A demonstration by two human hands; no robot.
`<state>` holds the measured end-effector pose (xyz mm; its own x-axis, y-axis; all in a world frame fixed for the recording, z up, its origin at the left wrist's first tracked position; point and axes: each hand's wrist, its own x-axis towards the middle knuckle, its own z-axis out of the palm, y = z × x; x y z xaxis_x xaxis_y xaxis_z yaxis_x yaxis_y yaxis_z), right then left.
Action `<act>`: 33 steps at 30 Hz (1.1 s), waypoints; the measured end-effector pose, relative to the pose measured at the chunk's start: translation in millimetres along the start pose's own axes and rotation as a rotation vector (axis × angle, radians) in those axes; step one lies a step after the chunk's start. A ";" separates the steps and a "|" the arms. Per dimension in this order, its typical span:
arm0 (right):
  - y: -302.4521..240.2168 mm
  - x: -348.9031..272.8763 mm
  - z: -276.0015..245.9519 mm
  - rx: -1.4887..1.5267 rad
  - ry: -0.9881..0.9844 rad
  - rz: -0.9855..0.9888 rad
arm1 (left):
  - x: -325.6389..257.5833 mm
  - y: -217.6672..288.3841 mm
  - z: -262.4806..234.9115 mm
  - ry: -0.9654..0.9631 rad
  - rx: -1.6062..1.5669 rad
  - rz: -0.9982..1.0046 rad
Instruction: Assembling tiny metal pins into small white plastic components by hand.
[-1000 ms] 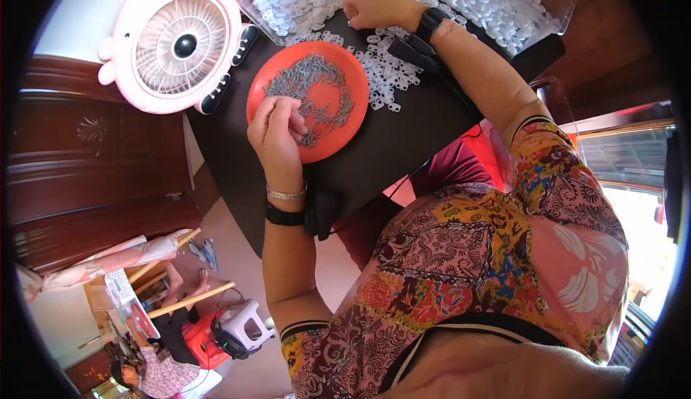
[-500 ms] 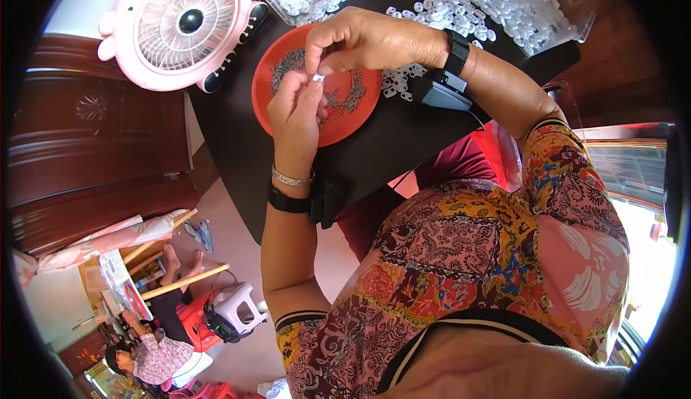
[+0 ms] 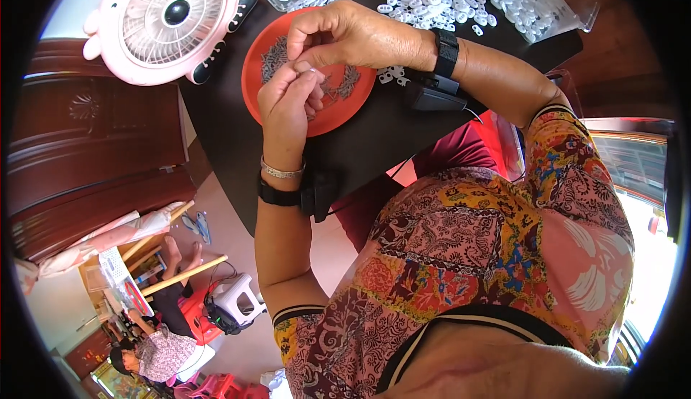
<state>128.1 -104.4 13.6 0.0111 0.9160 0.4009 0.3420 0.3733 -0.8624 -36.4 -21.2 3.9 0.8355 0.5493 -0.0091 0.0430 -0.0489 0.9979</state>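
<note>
Over a round orange-red dish (image 3: 333, 119), my two hands meet with their fingertips touching. My left hand (image 3: 288, 100) is closed, thumb and forefinger pinching a small white plastic piece (image 3: 312, 70) that is mostly hidden by the fingers. Coming from the right, my right hand (image 3: 345, 37) is pinched too, its thumb and forefinger against the left fingertips; whatever lies between them is too small to make out. Thin grey screw-like pieces (image 3: 272, 59) lie heaped in the dish, partly covered by my hands.
Many white plastic pieces with holes (image 3: 435, 3) are spread on the dark table (image 3: 360, 158) and fill clear trays (image 3: 529, 10) behind. A pink fan (image 3: 176, 14) stands at the far left. Lower left, another person (image 3: 169, 352) sits near a white stool (image 3: 237, 302).
Both hands have shifted slightly left and up in view, as have the dish and fan. The white piece, plainly visible before, is now mostly covered by the fingers.
</note>
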 end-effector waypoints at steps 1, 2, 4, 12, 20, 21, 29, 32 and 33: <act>0.2 -0.2 0.6 0.003 -0.002 0.000 | -0.3 0.4 0.0 -0.004 0.018 0.008; 0.6 -0.6 0.7 -0.005 0.003 -0.006 | -0.3 0.4 0.1 -0.011 0.036 0.017; 1.0 -0.8 0.7 -0.012 0.006 -0.012 | -0.7 2.1 0.0 0.014 0.031 0.020; 11.6 -7.8 -0.4 -0.671 -0.200 -0.147 | -0.8 0.7 -13.3 0.229 -0.101 0.184; 19.7 -7.9 8.6 -0.892 -0.256 -0.095 | 0.7 0.5 -12.5 0.257 -0.118 0.188; 18.6 -7.5 8.2 -0.891 -0.257 -0.095 | 0.5 -0.5 -13.7 0.244 -0.102 0.186; 18.5 -6.2 0.5 -0.940 -0.142 -0.123 | -0.3 1.6 -12.4 0.271 -0.109 0.154; 16.6 -7.5 0.3 -0.800 -0.127 -0.182 | 0.0 2.6 -11.1 0.285 -0.119 0.145; 15.3 -7.8 1.2 -0.799 -0.128 -0.182 | 0.2 2.6 -11.1 0.288 -0.129 0.145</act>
<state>132.1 -105.7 -3.1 -0.1994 0.8789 0.4333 0.8930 0.3451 -0.2889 -42.2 -12.0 7.3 0.6381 0.7582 0.1337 -0.1498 -0.0480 0.9875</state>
